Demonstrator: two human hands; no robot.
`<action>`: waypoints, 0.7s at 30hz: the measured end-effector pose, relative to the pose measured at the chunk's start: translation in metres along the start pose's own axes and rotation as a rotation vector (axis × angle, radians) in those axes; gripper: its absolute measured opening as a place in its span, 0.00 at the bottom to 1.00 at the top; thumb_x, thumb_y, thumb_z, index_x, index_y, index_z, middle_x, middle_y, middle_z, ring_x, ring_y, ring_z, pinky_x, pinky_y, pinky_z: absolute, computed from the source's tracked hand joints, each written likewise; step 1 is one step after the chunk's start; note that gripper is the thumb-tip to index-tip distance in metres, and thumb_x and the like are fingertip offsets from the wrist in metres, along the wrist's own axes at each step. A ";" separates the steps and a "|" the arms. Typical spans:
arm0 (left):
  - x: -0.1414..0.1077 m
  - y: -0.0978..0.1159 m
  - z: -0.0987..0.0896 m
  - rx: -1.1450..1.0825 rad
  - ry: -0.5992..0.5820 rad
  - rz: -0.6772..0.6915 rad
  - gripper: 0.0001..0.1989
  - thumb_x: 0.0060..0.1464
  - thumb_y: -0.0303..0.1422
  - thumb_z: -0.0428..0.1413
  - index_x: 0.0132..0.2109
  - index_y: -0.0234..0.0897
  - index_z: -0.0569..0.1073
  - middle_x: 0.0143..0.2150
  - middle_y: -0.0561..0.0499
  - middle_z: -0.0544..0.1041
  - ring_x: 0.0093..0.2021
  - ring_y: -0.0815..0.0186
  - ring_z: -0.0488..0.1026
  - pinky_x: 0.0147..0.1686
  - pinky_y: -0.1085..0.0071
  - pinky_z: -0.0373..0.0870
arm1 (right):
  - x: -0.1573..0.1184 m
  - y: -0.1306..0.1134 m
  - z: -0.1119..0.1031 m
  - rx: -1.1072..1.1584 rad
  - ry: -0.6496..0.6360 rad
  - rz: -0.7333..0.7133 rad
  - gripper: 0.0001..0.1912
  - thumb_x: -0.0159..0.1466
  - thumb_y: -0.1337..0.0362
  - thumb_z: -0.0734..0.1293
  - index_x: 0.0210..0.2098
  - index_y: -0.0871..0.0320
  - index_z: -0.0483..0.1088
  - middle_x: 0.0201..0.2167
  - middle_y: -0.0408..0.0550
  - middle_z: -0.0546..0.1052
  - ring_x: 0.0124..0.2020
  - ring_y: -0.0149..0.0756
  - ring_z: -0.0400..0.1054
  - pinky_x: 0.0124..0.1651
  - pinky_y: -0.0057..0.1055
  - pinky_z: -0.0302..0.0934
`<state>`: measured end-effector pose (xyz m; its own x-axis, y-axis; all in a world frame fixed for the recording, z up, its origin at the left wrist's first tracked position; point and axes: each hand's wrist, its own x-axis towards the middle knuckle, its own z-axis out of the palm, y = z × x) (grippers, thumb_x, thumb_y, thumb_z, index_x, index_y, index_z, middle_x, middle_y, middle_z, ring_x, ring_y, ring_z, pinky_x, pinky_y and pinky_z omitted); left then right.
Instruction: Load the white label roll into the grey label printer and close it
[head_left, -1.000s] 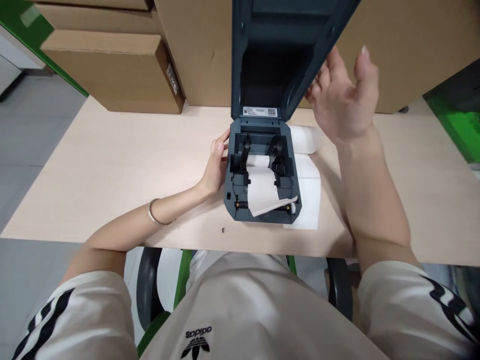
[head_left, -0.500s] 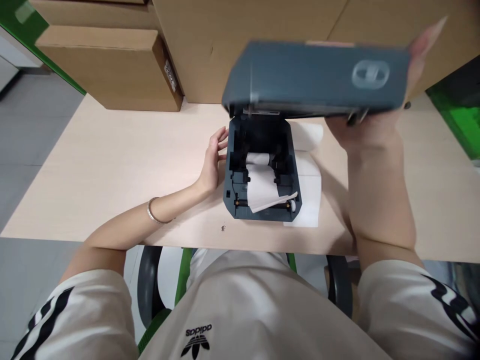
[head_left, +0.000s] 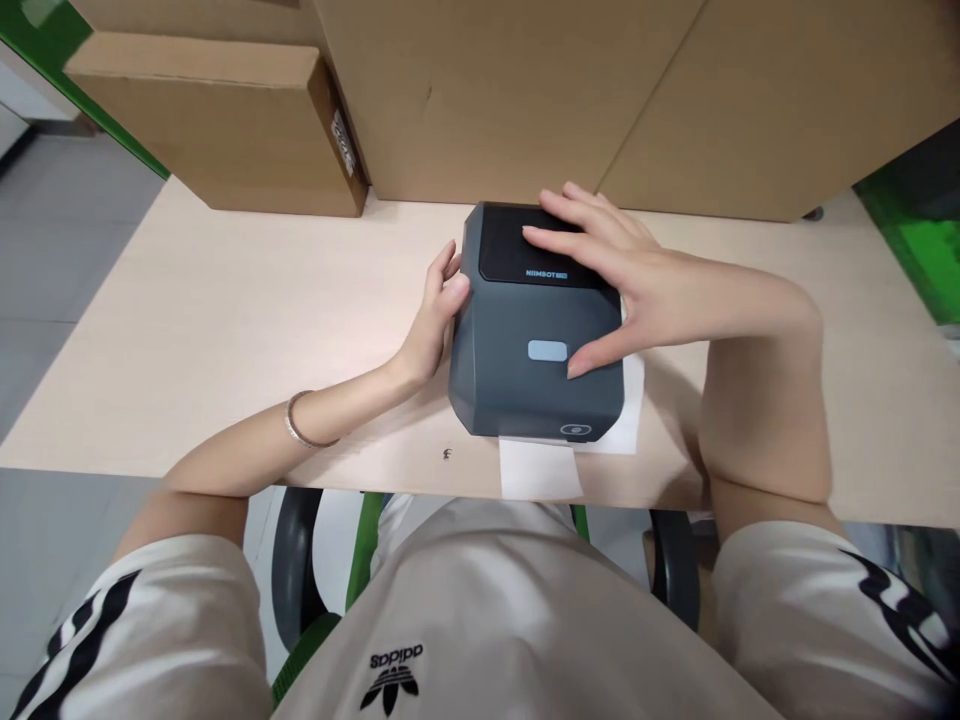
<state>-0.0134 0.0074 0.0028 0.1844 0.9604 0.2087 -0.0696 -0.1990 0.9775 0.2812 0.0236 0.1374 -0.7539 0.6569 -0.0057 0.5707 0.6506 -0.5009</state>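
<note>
A dark blue-grey label printer (head_left: 502, 370) stands on the light wooden table, its lid down over the base. White label paper (head_left: 538, 468) sticks out from under its front edge toward me. My right hand (head_left: 611, 255) lies spread on the lid's top and right side, thumb beside the pale blue button. At the printer's left side, my left hand (head_left: 435, 315) rests against the casing with its fingers apart, the fingertips partly behind it. More white paper (head_left: 631, 405) lies under the printer's right side.
Large cardboard boxes (head_left: 510, 100) line the back of the table (head_left: 225, 330), with a smaller carton (head_left: 202, 140) at the back left. A small dark mark is near the front edge. The chair's armrests flank my body below.
The lid has swung down from raised to closed, hiding the inside and the roll. My right hand has moved left onto its top. Paper now protrudes at the front.
</note>
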 end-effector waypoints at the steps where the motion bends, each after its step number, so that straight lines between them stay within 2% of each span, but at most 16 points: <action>1: -0.002 0.002 0.000 -0.007 -0.017 0.000 0.44 0.69 0.76 0.52 0.80 0.64 0.66 0.90 0.55 0.64 0.92 0.44 0.57 0.86 0.43 0.67 | 0.000 0.000 0.000 -0.009 -0.004 -0.001 0.67 0.61 0.33 0.85 0.90 0.21 0.50 0.94 0.27 0.43 0.93 0.76 0.25 0.90 0.81 0.29; 4: -0.005 0.005 0.000 -0.003 -0.038 0.002 0.46 0.66 0.76 0.58 0.80 0.63 0.66 0.91 0.55 0.61 0.93 0.43 0.53 0.89 0.42 0.62 | 0.000 0.004 0.001 -0.025 0.002 -0.001 0.68 0.61 0.33 0.85 0.90 0.22 0.50 0.94 0.30 0.42 0.93 0.78 0.26 0.90 0.81 0.29; 6: -0.005 0.004 -0.002 0.000 -0.048 0.005 0.47 0.64 0.76 0.61 0.80 0.63 0.66 0.91 0.54 0.61 0.93 0.41 0.53 0.89 0.41 0.62 | 0.002 0.010 0.005 -0.026 0.007 -0.019 0.70 0.59 0.29 0.85 0.91 0.25 0.51 0.94 0.33 0.42 0.93 0.79 0.25 0.89 0.82 0.25; 9: -0.005 0.002 -0.002 -0.016 -0.059 0.007 0.46 0.65 0.75 0.61 0.80 0.63 0.65 0.91 0.55 0.60 0.93 0.42 0.53 0.89 0.41 0.62 | 0.004 0.016 0.012 -0.029 0.016 -0.059 0.74 0.56 0.23 0.83 0.92 0.32 0.52 0.94 0.39 0.41 0.92 0.82 0.25 0.88 0.83 0.21; 11: -0.006 0.001 -0.002 -0.031 -0.062 0.015 0.45 0.66 0.74 0.60 0.80 0.63 0.65 0.91 0.55 0.60 0.93 0.42 0.54 0.89 0.41 0.63 | 0.005 0.016 0.014 -0.037 0.033 -0.058 0.72 0.58 0.25 0.83 0.92 0.34 0.53 0.95 0.41 0.41 0.93 0.81 0.26 0.89 0.82 0.22; 16: -0.005 -0.001 -0.002 -0.004 -0.066 0.014 0.45 0.66 0.74 0.59 0.81 0.63 0.65 0.91 0.57 0.60 0.93 0.42 0.52 0.89 0.41 0.64 | 0.003 0.006 0.012 -0.070 0.015 -0.008 0.69 0.61 0.31 0.84 0.91 0.24 0.48 0.94 0.32 0.40 0.93 0.78 0.26 0.90 0.83 0.22; 21: -0.004 0.001 -0.004 -0.009 -0.078 0.015 0.46 0.65 0.75 0.59 0.80 0.62 0.65 0.91 0.56 0.61 0.93 0.43 0.54 0.89 0.43 0.64 | 0.004 -0.001 0.004 -0.061 -0.017 0.000 0.67 0.63 0.33 0.84 0.91 0.25 0.50 0.94 0.30 0.40 0.93 0.77 0.26 0.90 0.82 0.24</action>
<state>-0.0176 0.0040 0.0025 0.2593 0.9392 0.2250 -0.0818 -0.2107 0.9741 0.2764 0.0241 0.1341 -0.7589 0.6508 -0.0205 0.5891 0.6729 -0.4474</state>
